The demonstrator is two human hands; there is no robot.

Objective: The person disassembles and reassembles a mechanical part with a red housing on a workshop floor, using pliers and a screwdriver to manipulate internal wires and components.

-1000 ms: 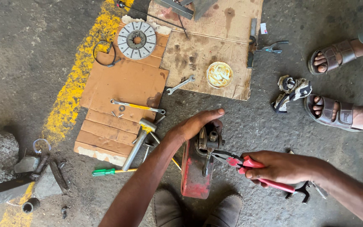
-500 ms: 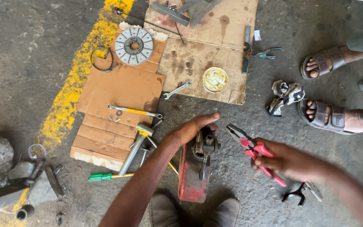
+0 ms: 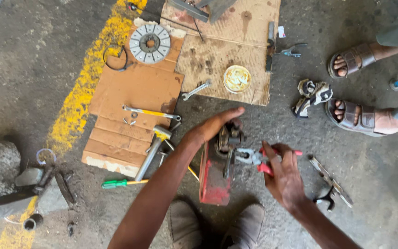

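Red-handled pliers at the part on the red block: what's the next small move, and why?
Probably ease the pliers a touch further in and close them on the part. The right hand has their tips right at the dark metal part atop the red block, while the left hand steadies that part from above. Whether the tips already grip it is not clear.

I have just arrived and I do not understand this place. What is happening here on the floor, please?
A person is working on a small metal part that sits on a red block on the concrete floor. The left hand steadies the part from above. The right hand holds red-handled pliers with the tip at the part. Tools lie around on cardboard sheets: a hammer, a wrench, a green screwdriver. Another person's sandalled feet stand nearby.
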